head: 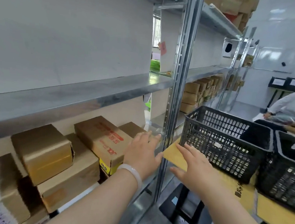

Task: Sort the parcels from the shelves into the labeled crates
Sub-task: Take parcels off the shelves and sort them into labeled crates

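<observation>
Left hand [142, 154] reaches into the lower bay of the metal shelving [91, 93], fingers straight and spread, holding nothing. It is over the stacked cardboard parcels [41, 149], but contact cannot be confirmed. Right hand [194, 166], also spread and holding nothing, lies flat at the yellow table [274, 217] corner, just beside the black perforated crate [225, 141]. White bangle [135, 172] on left wrist.

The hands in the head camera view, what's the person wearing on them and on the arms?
No gloves on either the left hand or the right hand, and no sleeves reach into view on either arm. The left wrist carries a smooth, rounded bangle, pale milky white and slightly translucent. The right wrist has nothing on it, and no rings show on the visible fingers.
</observation>
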A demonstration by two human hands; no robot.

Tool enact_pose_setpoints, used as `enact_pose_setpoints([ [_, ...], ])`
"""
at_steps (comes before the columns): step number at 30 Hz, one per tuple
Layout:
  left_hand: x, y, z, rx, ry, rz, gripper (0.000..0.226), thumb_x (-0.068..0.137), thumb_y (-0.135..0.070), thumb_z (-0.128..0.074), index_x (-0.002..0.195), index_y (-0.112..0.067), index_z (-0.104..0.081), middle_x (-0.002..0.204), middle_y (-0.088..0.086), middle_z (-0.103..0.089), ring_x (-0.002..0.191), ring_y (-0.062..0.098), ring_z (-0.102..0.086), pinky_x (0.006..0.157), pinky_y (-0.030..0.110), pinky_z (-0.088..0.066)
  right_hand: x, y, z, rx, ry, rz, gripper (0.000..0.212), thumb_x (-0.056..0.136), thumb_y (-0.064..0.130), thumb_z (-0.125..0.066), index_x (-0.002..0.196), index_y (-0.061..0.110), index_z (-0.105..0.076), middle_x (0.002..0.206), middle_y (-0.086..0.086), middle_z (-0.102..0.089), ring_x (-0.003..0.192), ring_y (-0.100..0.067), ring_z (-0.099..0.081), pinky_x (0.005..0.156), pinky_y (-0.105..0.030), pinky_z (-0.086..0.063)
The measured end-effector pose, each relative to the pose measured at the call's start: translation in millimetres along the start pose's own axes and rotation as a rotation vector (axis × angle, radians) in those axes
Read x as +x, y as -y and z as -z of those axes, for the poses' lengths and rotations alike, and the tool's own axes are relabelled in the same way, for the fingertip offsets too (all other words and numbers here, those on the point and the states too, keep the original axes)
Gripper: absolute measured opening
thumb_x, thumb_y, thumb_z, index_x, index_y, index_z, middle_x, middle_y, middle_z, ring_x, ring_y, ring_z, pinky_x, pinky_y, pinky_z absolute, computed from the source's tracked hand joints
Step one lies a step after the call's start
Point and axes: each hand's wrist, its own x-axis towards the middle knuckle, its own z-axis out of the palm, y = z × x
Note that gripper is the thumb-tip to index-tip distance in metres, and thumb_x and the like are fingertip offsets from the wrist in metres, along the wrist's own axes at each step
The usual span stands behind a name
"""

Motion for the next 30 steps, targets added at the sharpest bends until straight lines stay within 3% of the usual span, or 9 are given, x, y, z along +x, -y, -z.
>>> enact_pose_setpoints([
  [9, 92, 21, -30, 0.074, 0.076, 0.159, 0.061, 0.093, -0.053, -0.047, 0.149, -0.034, -0.03, 0.153, 0.002, -0.036, 0.14, 0.026, -0.03, 0.114, 0.048, -0.03, 129, -26, -26, 0.084, 0.045, 0.125, 0.073, 0.088, 0.058, -0.056, 0.152, 0.037, -0.026, 0.158, 0.009, -0.026, 0.145, -0.012, -0.021, 0.118, -0.035, -0.019],
  [17, 171, 21, -69, 0.12, 0.211, 0.471, 0.061, 0.092, -0.051, -0.047, 0.148, -0.032, -0.032, 0.15, 0.005, -0.036, 0.136, 0.029, -0.034, 0.108, 0.047, -0.035, 261, -62, -69, 0.196, 0.226, 0.262, 0.069, 0.088, 0.05, -0.061, 0.149, 0.032, -0.033, 0.152, 0.007, -0.039, 0.137, -0.017, -0.037, 0.114, -0.038, -0.033],
  [22, 192, 27, -115, 0.059, 0.229, 0.714, 0.066, 0.094, -0.052, -0.046, 0.153, -0.032, -0.024, 0.158, 0.004, -0.023, 0.144, 0.028, -0.02, 0.112, 0.044, -0.029, 315, -69, -111, 0.22, 0.319, 0.405, 0.07, 0.089, 0.057, -0.056, 0.149, 0.031, -0.033, 0.152, 0.007, -0.038, 0.137, -0.016, -0.038, 0.11, -0.034, -0.032],
  [26, 186, 36, -148, 0.002, 0.237, 0.895, 0.068, 0.094, -0.052, -0.046, 0.154, -0.036, -0.018, 0.163, 0.003, -0.011, 0.149, 0.027, -0.004, 0.117, 0.046, -0.019, 347, -65, -146, 0.19, 0.41, 0.501, 0.074, 0.089, 0.05, -0.059, 0.152, 0.026, -0.028, 0.153, 0.001, -0.036, 0.139, -0.019, -0.034, 0.111, -0.032, -0.028],
  [30, 182, 45, -168, -0.05, 0.207, 1.014, 0.067, 0.093, -0.05, -0.049, 0.153, -0.038, -0.021, 0.164, 0.003, -0.008, 0.149, 0.026, -0.004, 0.117, 0.042, -0.018, 362, -56, -176, 0.369, 0.552, 0.389, 0.088, 0.085, 0.049, -0.067, 0.154, 0.023, -0.02, 0.15, -0.007, -0.038, 0.137, -0.023, -0.037, 0.11, -0.032, -0.029],
])
